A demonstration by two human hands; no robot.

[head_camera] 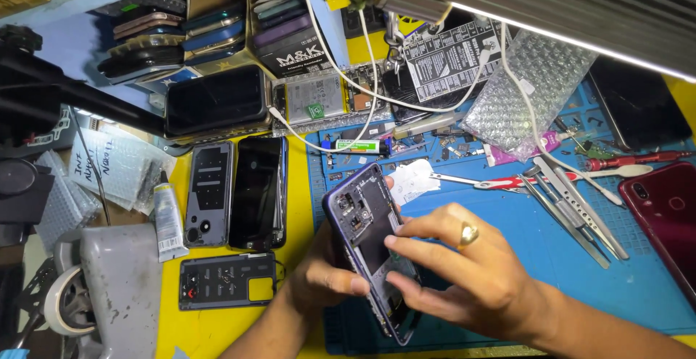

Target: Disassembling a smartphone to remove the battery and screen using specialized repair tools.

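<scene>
A purple phone frame point(360, 214) with its back removed is tilted up over the blue work mat point(638, 286). My left hand point(326, 275) holds it from below, thumb along its left edge. My right hand point(464, 272), wearing a gold ring, lies across the open inside, fingertips pressing near the lower middle. Whether anything small is pinched in those fingers cannot be seen.
Tweezers and metal tools point(573, 207) and a red screwdriver point(631, 160) lie right on the mat beside a red phone point(667, 221). Dark phones and back covers point(235, 192) lie left on yellow. A glue tube point(168, 221), bubble wrap point(525, 91), white cables and stacked phones sit behind.
</scene>
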